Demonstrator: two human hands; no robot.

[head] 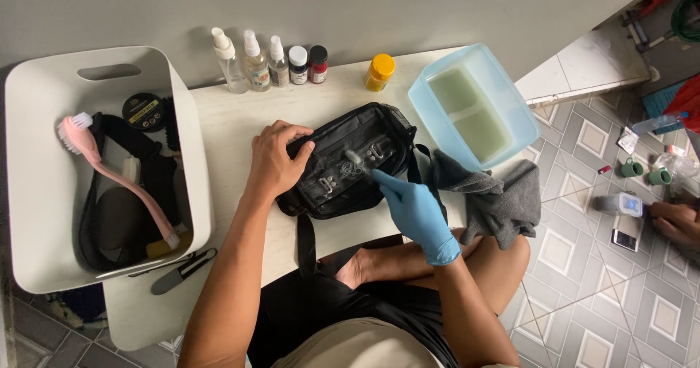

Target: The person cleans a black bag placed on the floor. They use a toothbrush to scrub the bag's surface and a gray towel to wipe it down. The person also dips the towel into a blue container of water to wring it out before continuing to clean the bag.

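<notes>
Head view: black bag [350, 160] lies at table [226, 120] centre, strap hanging off near edge. Left hand [275, 158], bare, palm down, fingers curled over bag's left end, pinning it. Right hand [415, 211], blue-gloved, forearm angled up from lap, fingers closed on small brush [355, 156] touching bag front. Risk: hard stroke may shove bag right toward blue tub [437, 113] of liquid, slopping it; grey cloth [496, 197], draped off table edge, may slip down.
</notes>
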